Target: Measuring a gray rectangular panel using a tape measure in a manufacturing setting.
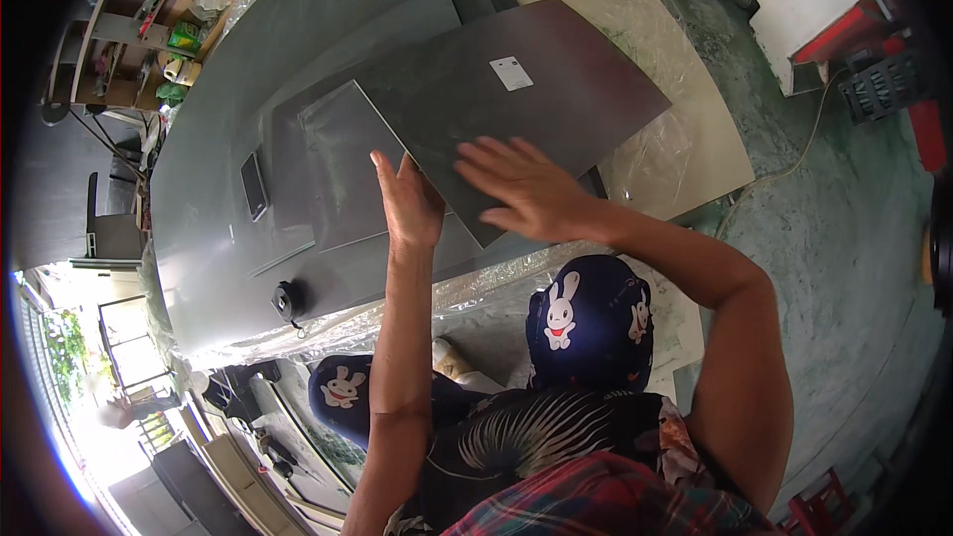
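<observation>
A dark grey flat panel (447, 89) with a small white label (511, 73) lies tilted across other grey sheets. At its left edge is my left hand (415, 206), thumb up and apart, its fingers partly hidden behind the edge they hold. My right hand (536, 194) is spread flat over the panel's near part, slightly blurred; whether the palm presses on it I cannot tell. Beneath the panel's left side lies a thinner grey sheet (333, 154).
The grey-topped table (213, 268) has clear plastic film along its edge. On it are a phone (254, 187) and a black tape measure (288, 300). A cluttered wooden shelf (124, 30) stands far left. A black crate (882, 87) and red-and-white equipment are at right.
</observation>
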`<state>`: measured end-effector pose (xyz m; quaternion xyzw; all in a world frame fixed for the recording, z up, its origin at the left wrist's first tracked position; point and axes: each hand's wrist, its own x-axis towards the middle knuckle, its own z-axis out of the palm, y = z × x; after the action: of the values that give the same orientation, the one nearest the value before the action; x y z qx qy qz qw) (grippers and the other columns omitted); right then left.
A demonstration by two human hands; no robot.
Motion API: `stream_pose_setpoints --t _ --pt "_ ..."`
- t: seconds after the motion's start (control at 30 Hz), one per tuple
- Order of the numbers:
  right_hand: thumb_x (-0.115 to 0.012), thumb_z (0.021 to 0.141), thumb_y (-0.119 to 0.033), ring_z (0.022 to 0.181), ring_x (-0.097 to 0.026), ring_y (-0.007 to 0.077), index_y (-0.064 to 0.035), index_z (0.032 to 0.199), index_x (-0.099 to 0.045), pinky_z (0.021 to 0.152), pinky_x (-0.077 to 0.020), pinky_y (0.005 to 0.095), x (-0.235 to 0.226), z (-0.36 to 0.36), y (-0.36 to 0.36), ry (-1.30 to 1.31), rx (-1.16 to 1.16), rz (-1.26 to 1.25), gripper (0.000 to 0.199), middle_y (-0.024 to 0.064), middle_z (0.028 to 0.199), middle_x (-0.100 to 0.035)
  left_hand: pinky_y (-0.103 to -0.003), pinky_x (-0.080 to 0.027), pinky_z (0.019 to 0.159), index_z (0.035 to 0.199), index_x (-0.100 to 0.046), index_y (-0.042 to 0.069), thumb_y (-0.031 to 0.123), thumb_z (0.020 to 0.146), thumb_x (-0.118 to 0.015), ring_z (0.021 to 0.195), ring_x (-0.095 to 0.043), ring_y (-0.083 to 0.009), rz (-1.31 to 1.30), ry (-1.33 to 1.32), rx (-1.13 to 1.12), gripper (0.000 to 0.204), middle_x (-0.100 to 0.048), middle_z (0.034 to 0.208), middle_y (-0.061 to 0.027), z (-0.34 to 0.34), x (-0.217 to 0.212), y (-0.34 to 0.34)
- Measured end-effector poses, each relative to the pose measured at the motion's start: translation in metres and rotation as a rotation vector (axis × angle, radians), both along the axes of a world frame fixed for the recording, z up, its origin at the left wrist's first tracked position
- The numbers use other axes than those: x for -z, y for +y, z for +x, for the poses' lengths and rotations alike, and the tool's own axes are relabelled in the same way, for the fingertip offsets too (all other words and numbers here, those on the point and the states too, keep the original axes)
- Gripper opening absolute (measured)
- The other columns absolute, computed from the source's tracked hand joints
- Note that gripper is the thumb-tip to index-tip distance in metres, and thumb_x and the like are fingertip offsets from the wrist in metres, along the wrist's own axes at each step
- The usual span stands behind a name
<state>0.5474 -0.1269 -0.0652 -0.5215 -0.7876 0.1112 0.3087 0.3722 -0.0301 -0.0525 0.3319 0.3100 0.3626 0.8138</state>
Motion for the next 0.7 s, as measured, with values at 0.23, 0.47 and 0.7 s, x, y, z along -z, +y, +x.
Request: stream_pose_setpoints --t 0.23,0.47,0.7 --pt "-0.05 0.087 -0.045 0.129 -0.034 0.0366 -0.0046 0.134 -0.039 0.104 -0.0278 0.0481 0.09 0.155 0.01 -0.133 0.839 -0.191 0.063 0.0191 0.139 -0.037 -0.039 -0.027 0.106 0.138 -0.031 -0.002 0.07 0.088 -0.022 0.127 -0.037 -0.0282 0.094 0.073 0.035 0.088 -0.04 0.138 -0.0132 0.02 -0.002 -0.003" --pt "-0.043 0.093 -0.044 0.134 -0.028 0.0324 -0.0076 0.137 -0.036 0.108 -0.0244 0.0446 0.016 -0.011 0.119 0.024 0.217 0.043 0.058 0.0149 0.145 -0.031 -0.038 -0.03 0.104 0.137 -0.033 -0.002 0.07 0.088 -0.024 0.124 -0.041 -0.0266 0.071 0.062 -0.053 0.087 -0.044 0.135 -0.0124 0.008 -0.012 -0.003" --pt "-0.041 0.093 -0.044 0.13 -0.035 0.0307 -0.0055 0.131 -0.044 0.106 -0.0298 0.0397 0.074 0.125 0.204 -0.03 0.474 -0.157 0.054 0.0146 0.139 -0.04 -0.038 -0.031 0.102 0.133 -0.037 -0.001 0.064 0.092 -0.024 0.122 -0.042 -0.0258 0.157 0.133 -0.032 0.079 -0.047 0.132 -0.0117 0.022 -0.002 -0.011"
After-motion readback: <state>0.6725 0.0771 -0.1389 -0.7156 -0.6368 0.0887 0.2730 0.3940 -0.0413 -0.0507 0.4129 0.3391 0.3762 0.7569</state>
